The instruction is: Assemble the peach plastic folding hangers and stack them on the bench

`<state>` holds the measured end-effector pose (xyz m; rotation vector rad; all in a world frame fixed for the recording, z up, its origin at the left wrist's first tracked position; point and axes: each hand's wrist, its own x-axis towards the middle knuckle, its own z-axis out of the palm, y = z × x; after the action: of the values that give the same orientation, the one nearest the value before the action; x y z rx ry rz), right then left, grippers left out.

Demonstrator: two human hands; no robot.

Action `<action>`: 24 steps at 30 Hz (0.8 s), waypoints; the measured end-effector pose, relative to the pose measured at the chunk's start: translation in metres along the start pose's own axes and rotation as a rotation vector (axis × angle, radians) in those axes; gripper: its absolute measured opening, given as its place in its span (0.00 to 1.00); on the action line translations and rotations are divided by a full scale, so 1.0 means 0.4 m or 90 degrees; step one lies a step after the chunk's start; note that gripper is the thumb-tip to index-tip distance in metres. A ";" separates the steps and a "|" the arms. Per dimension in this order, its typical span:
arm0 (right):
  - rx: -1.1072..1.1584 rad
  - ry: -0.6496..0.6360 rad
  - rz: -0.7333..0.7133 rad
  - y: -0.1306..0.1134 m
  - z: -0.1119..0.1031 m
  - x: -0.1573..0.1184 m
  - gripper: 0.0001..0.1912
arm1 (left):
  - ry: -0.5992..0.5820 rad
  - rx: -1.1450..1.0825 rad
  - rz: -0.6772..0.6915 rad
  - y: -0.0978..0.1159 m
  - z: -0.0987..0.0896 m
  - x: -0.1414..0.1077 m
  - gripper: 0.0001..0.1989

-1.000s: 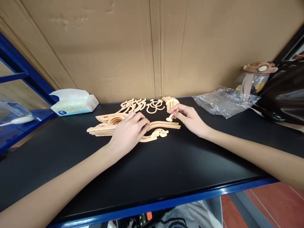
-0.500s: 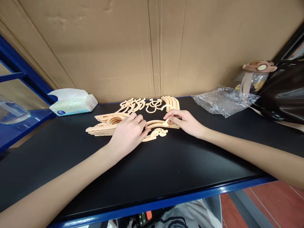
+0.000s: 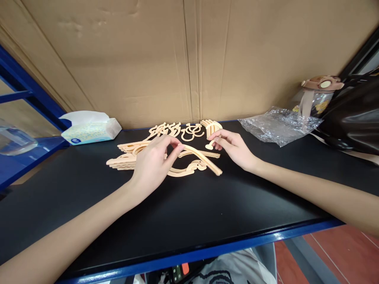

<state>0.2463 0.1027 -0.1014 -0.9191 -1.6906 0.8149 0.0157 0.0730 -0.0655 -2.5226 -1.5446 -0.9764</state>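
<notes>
Between thumb and fingers, my left hand (image 3: 156, 159) pinches one end of a long curved beige piece (image 3: 203, 157), which slants down to the right above the black table. My right hand (image 3: 232, 146) is closed on a small beige hook piece (image 3: 210, 146) whose wide end points down. Beneath the long piece lie another curved bar (image 3: 213, 154) and a wavy beige piece (image 3: 198, 165). Stacked beige pieces (image 3: 121, 161) rest left of my left hand, which partly hides them. Behind are loose hooks (image 3: 192, 132) and a row of curved bars (image 3: 210, 125).
A tissue pack (image 3: 90, 128) sits at the back left. Crumpled clear plastic (image 3: 280, 124) and a bottle with a brown lid (image 3: 321, 94) are at the back right, beside a dark bag (image 3: 352, 118). Cardboard (image 3: 133, 59) stands behind the black table (image 3: 189, 213).
My left hand has taken hold of a long curved piece and lifted it at a slant. My right hand has moved slightly up and right with the small hook piece.
</notes>
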 end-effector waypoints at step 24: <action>-0.066 -0.107 0.005 -0.003 0.001 -0.011 0.09 | -0.205 -0.440 -0.153 0.035 -0.011 -0.005 0.16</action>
<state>0.2466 0.0981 -0.1024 -0.9494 -1.8908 0.8347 0.0243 0.0629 -0.0591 -3.1271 -1.8885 -1.3930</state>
